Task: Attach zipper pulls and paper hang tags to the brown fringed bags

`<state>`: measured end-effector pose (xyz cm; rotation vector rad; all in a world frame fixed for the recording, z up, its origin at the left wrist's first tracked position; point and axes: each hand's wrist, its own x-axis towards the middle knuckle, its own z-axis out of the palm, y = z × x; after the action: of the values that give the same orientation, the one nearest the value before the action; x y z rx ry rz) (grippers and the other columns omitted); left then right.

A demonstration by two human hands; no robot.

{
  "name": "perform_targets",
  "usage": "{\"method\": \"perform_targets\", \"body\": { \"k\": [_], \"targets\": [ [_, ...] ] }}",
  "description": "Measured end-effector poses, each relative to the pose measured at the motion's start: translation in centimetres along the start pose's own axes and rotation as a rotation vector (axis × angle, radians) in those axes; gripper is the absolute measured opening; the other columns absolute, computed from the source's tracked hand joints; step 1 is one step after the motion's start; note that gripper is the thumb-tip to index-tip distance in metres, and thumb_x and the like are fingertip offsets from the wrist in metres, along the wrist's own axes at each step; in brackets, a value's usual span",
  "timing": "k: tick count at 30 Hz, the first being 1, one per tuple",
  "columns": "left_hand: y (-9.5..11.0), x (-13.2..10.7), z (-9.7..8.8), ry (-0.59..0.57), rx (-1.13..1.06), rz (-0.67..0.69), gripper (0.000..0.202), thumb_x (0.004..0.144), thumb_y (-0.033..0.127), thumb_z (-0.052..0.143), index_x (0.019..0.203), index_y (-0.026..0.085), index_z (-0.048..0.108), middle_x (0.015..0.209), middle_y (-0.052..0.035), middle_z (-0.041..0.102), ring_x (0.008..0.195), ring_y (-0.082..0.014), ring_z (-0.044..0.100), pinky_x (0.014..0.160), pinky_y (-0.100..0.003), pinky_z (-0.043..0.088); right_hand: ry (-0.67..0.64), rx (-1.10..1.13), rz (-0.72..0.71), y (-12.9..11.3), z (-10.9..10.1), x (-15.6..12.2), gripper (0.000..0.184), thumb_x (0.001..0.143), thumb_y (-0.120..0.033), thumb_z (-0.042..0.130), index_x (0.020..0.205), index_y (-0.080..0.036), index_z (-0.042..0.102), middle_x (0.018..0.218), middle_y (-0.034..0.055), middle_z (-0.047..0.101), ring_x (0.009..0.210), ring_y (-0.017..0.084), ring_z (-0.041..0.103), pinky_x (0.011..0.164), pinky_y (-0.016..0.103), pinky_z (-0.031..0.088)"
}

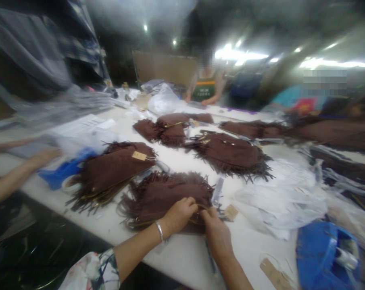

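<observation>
A dark brown fringed bag [170, 193] lies flat on the table in front of me, with a gold-coloured zip along its near edge. My left hand [180, 213], a silver bangle at its wrist, has its fingers closed on that edge. Close beside it, my right hand [217, 231] pinches the same edge near the bag's right end. Exactly what the fingertips grip is hidden. A tan paper tag [231, 212] lies just right of my right hand. Another brown fringed bag [112, 167] with a tan tag [139, 156] lies to the left, on a stack.
More fringed bags [230, 149] lie farther back. Clear plastic bags [279, 197] and a blue tape dispenser [315, 253] stand at right; a blue tape gun [64, 171] is at left. A co-worker's hands [46, 157] handle plastic at left. A person in a green apron [204, 90] stands across the table.
</observation>
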<state>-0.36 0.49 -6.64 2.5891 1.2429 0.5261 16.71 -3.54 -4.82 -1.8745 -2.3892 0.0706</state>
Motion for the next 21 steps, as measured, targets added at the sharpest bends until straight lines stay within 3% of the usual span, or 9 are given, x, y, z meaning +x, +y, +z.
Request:
{"method": "perform_targets", "body": {
  "k": [9, 16, 21],
  "targets": [
    [0.7, -1.6, 0.4, 0.065, -0.037, -0.052, 0.020, 0.090, 0.009, 0.047, 0.104, 0.017, 0.058, 0.131, -0.0086, 0.051, 0.112, -0.0212, 0.051, 0.098, -0.037, 0.047, -0.048, -0.010, 0.035, -0.3, -0.1, 0.2, 0.015, 0.090, -0.015, 0.050, 0.096, -0.025, 0.060, 0.101, 0.0017, 0.057, 0.062, 0.009, 0.060, 0.049, 0.023, 0.028],
    [1.7, -1.0, 1.9, 0.086, -0.066, -0.214, 0.020, 0.083, 0.001, 0.046, 0.089, 0.015, 0.060, 0.117, -0.0099, 0.060, 0.106, -0.0218, 0.056, 0.093, -0.039, 0.051, -0.009, -0.045, 0.025, -0.1, 0.4, 0.2, 0.016, 0.090, -0.012, 0.050, 0.095, -0.023, 0.059, 0.099, 0.0019, 0.059, 0.064, 0.011, 0.063, 0.050, 0.020, 0.034],
    [0.1, -1.0, 4.6, 0.207, 0.022, -0.152, 0.035, 0.077, -0.004, 0.038, 0.094, 0.017, 0.061, 0.114, -0.0121, 0.064, 0.109, -0.0244, 0.059, 0.095, -0.042, 0.051, 0.013, -0.124, 0.014, -0.6, 1.7, 0.6, 0.018, 0.084, -0.009, 0.057, 0.097, -0.021, 0.061, 0.100, 0.0052, 0.065, 0.062, 0.013, 0.066, 0.047, 0.019, 0.041]
  ]
}}
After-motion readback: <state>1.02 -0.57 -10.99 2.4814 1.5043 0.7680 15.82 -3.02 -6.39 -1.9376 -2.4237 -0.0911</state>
